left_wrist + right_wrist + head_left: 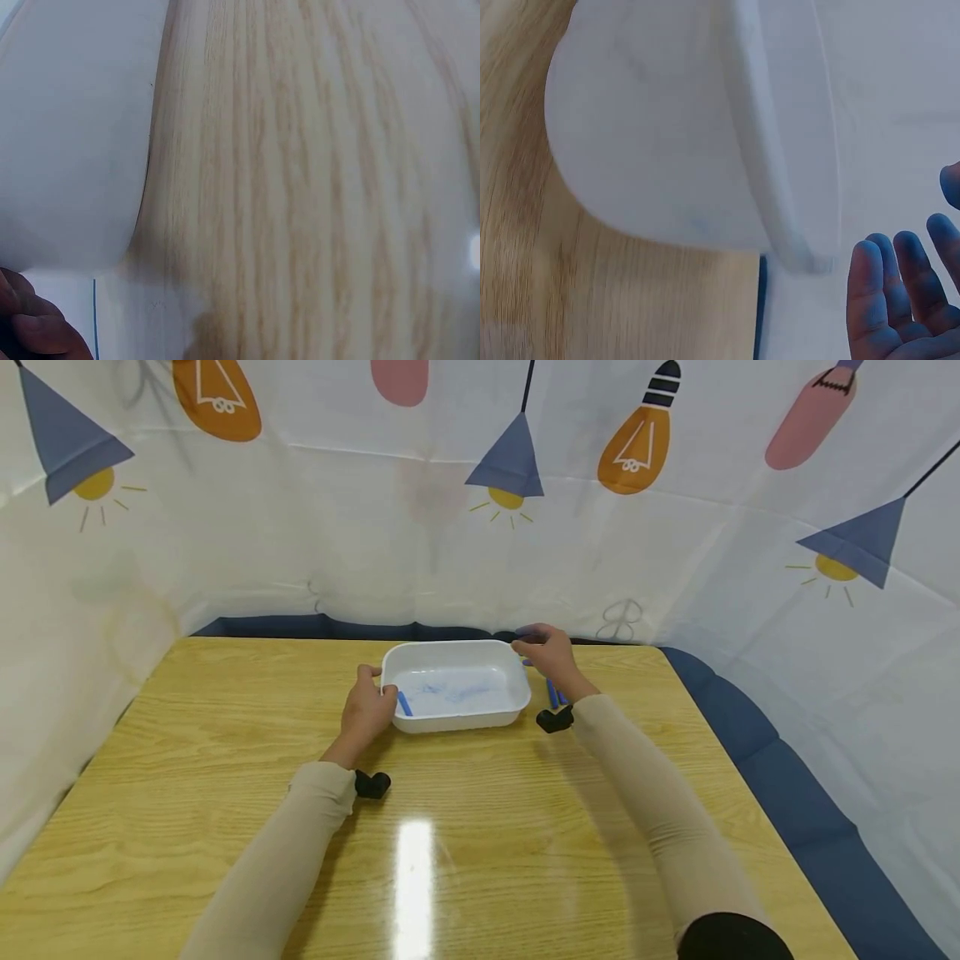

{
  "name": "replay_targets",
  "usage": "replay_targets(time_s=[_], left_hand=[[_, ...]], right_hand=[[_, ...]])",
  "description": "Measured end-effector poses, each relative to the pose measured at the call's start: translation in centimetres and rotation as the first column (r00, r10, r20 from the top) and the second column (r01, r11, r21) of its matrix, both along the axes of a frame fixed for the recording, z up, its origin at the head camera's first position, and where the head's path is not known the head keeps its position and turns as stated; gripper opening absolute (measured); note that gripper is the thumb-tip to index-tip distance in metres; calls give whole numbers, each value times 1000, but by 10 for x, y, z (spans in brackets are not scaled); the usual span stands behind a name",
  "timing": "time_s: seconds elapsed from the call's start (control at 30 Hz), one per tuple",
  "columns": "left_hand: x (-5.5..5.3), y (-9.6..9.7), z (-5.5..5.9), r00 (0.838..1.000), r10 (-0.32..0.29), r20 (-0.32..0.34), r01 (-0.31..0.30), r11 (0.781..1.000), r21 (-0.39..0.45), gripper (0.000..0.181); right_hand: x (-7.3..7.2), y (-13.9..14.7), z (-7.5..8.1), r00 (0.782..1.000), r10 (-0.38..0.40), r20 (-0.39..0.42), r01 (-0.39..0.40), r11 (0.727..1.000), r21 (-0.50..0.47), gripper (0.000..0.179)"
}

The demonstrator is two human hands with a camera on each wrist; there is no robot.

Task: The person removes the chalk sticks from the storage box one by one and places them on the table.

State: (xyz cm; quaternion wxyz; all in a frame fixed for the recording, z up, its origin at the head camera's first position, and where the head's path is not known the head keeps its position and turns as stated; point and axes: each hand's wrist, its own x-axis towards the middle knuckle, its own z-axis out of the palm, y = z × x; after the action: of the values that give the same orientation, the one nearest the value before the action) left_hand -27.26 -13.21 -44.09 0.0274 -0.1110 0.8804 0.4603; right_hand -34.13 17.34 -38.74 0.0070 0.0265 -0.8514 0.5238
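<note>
A white rectangular tray [461, 720] is at the far side of the wooden table, with blue smears across its inner floor. Inside its left end leans a short blue stick [405, 703], chalk-like in look. My left hand [366, 710] grips the tray's left end, thumb by the rim near that stick; the left wrist view has only its curled fingers [46, 330] at the lower corner. At the far right corner of the tray is my right hand [551, 653]. Its spread fingers [866, 289] have blue-stained tips and stand apart from the tray in the right wrist view.
More blue sticks [552, 694] lie on the table right of the tray, partly hidden by my right wrist. The wooden table [225, 827] ends just behind the tray. A white printed curtain [360, 543] with a dark blue lower band hangs around it.
</note>
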Motion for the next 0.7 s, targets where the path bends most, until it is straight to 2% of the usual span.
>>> replay_targets(time_s=[0.23,0.43,0.7], left_hand=[[1,0,3,1000,-2,-1,2,1000,-3,54],[1,1,3,1000,-9,-11,9,1000,-17,54],[0,1,1,1000,-8,-9,8,1000,-11,55]], right_hand=[[-2,-18,-2,1000,23,12,-23,1000,-16,42],[-4,-28,-4,998,66,-12,-66,997,-31,39],[1,-42,-1,995,102,-17,-103,993,-62,37]])
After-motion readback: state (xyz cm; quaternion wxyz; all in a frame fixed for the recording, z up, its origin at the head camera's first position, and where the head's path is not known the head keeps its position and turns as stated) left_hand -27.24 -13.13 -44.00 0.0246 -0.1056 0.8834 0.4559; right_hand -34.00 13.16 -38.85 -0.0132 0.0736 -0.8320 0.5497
